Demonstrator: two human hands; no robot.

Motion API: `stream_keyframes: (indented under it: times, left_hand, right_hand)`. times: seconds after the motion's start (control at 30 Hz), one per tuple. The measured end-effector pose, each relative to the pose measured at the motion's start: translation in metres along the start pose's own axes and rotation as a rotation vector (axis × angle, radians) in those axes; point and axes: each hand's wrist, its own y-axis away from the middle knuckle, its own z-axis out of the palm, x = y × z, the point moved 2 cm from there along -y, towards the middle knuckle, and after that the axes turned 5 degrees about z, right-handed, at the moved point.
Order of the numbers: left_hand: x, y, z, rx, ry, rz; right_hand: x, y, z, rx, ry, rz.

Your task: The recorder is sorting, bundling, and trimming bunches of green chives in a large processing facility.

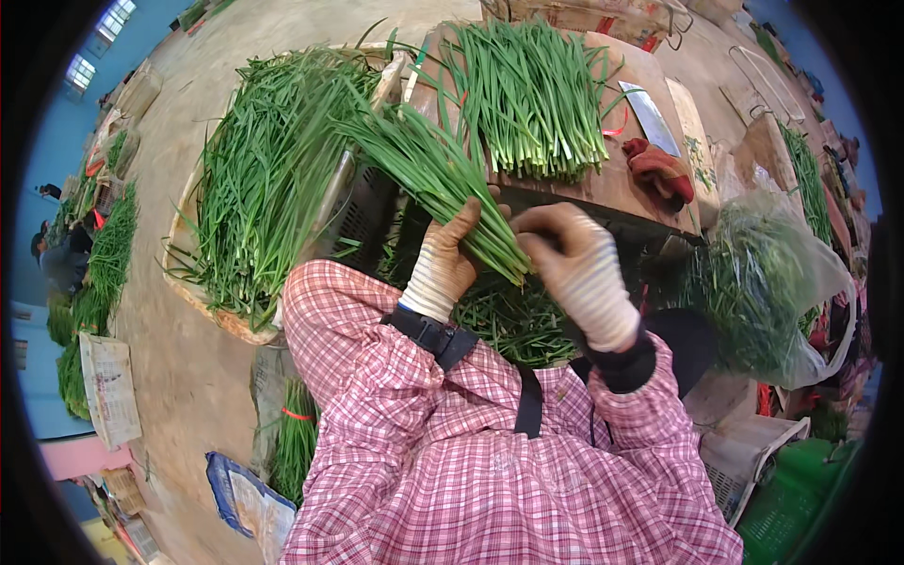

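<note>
My left hand (444,256) in a dirty striped glove is closed round a slanting bunch of long green leafy stalks (422,165), their pale cut ends pointing down to the right. My right hand (572,266), similarly gloved, has its fingers curled at those lower ends; what they grip is hidden. Beyond lies a board (631,66) bearing a trimmed pile of stalks (523,94), a broad-bladed knife (652,120) and a red-brown cloth (659,174). More loose stalks (499,320) lie below my hands.
A crate heaped with stalks (254,179) stands at left, a clear bag of greens (753,282) at right. A banded bundle (294,443) and a blue-edged sack (247,494) lie low left, a green crate (791,499) low right. People (66,254) are at far left among greens.
</note>
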Motion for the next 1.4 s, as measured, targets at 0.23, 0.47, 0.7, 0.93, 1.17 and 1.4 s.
stream_keyframes:
  times: [0.23,0.47,0.7,0.93,1.17,1.4]
  left_hand:
    - [0.008,0.003,0.01,-0.101,0.139,0.005]
    - [0.004,0.0,0.003,0.021,0.063,0.074]
    - [0.01,0.004,0.005,0.055,0.071,-0.043]
    - [0.003,0.0,0.003,0.024,0.061,0.048]
    - [0.003,0.004,-0.001,0.007,0.141,-0.011]
    - [-0.004,0.008,-0.006,0.1,0.193,-0.085]
  right_hand:
    - [0.024,-0.012,0.025,-0.007,-0.073,0.146]
    - [0.009,0.005,0.021,-0.041,-0.665,0.394]
    - [0.036,0.007,-0.05,-0.303,0.523,0.138]
    - [-0.008,0.001,0.026,-0.213,0.275,-0.239]
    - [0.006,-0.032,0.023,-0.138,-0.14,0.191]
    - [0.004,-0.082,0.047,-0.196,-0.203,0.365]
